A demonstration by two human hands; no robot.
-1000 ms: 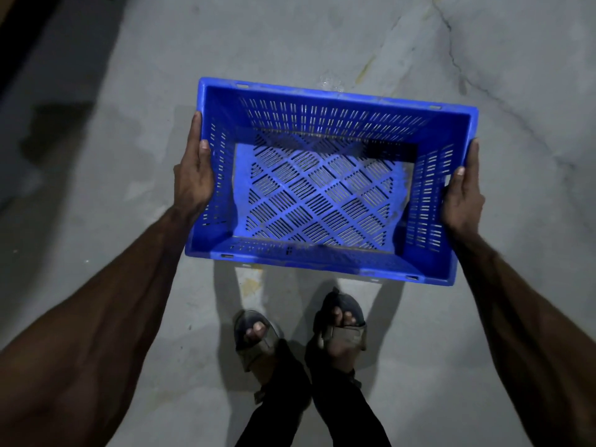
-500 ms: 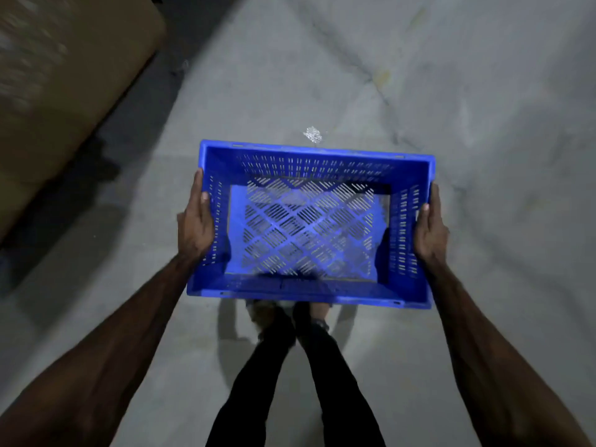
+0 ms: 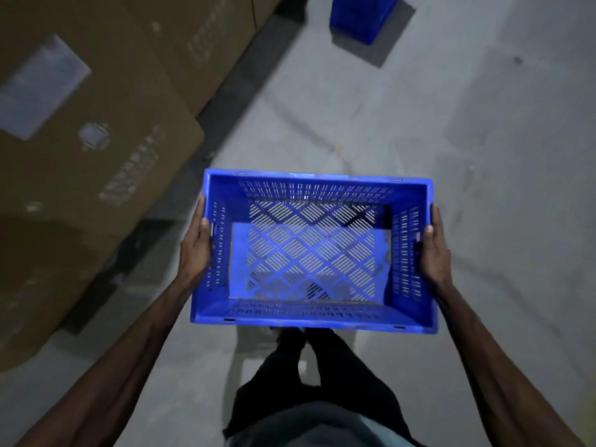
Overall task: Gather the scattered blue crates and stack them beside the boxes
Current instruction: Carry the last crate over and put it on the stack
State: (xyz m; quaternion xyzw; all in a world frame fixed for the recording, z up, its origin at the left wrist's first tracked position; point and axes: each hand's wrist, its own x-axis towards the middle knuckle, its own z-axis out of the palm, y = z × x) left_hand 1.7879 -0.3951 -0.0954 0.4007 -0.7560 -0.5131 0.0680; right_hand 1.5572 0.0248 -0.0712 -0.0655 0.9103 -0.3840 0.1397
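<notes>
- Facing mouth-up, crate (image 3: 309,253) runs its long axis left to right.
- Left hand (image 3: 195,250) and right hand (image 3: 433,253) grip its short ends, fingers (image 3: 200,208) clamped.
- Boxes (image 3: 96,156) stand left.

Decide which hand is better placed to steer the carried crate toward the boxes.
Left, probably. Both hands hold the blue crate by its short ends, but the left hand is on the side nearest the cardboard boxes; the right hand sits opposite.
</notes>
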